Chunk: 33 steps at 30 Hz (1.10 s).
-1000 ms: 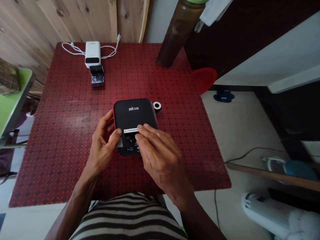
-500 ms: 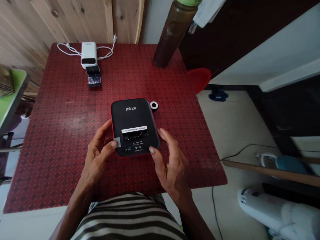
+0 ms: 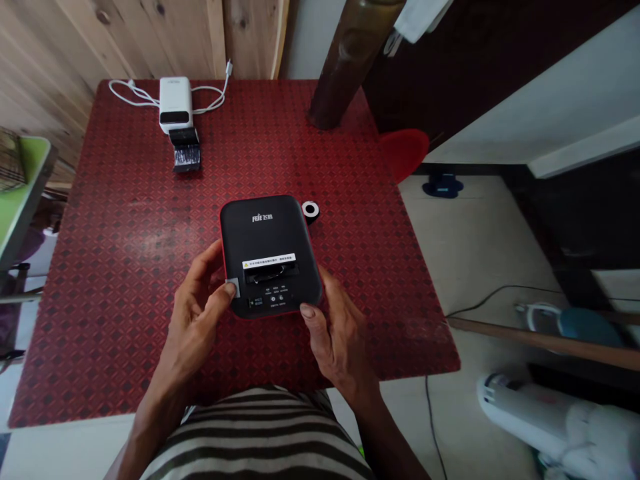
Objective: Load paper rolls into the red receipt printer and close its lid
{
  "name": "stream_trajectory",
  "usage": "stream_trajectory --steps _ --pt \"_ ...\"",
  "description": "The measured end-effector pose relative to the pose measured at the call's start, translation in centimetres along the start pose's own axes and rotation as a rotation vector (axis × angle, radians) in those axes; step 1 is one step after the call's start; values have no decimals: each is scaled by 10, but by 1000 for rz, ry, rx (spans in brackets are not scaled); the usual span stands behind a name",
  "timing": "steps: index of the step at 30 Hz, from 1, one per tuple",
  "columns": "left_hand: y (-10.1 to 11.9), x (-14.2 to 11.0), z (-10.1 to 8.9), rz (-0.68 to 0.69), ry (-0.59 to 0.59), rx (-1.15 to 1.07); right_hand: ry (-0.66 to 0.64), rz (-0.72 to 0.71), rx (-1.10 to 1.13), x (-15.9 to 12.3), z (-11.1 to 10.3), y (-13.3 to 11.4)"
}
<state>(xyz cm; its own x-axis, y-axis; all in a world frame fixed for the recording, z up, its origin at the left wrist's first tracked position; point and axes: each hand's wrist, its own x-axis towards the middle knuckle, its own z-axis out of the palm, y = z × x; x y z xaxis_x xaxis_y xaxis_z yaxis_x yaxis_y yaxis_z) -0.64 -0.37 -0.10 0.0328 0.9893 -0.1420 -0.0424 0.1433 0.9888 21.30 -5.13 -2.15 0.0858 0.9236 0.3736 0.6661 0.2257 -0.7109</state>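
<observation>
Loosely curled, left hand and right hand hold a round-cornered black device, red-sided, white-labelled.

My red-patterned bench carries a white box, a white cable, a dark folded strip, a tall brown bottle and a small ring; whether the black device touches it, I cannot tell.

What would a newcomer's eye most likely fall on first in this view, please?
Probably the black device near the picture's middle, between the left hand and the right hand. The red patterned table beneath it also stands out. Near its far edge, a white box sits to the left and a tall brown container stands to the right.
</observation>
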Motion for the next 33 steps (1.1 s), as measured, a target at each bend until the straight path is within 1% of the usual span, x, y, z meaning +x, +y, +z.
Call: stream_trajectory --steps 8,14,20,23,25,28,31,33 --pt "1 -2 5 -16 22 8 -15 16 1 3 -1 -3" --pt "2 -1 10 -17 40 -21 -8 -8 -21 3 0 -2" --pt "-3 1 6 -7 36 15 12 -19 -50 1 3 -2" --pt "-9 1 3 1 40 -13 -13 -8 -32 2 1 -2" --pt "-13 1 2 19 22 -45 -42 -13 -16 4 -4 -1" --pt "-17 2 1 37 -5 -72 -57 -52 -51 13 -17 0" --pt "-19 3 1 54 -1 -79 15 -117 -131 32 -30 -5" --pt "-21 4 0 83 11 -60 36 -204 -147 50 -32 -13"
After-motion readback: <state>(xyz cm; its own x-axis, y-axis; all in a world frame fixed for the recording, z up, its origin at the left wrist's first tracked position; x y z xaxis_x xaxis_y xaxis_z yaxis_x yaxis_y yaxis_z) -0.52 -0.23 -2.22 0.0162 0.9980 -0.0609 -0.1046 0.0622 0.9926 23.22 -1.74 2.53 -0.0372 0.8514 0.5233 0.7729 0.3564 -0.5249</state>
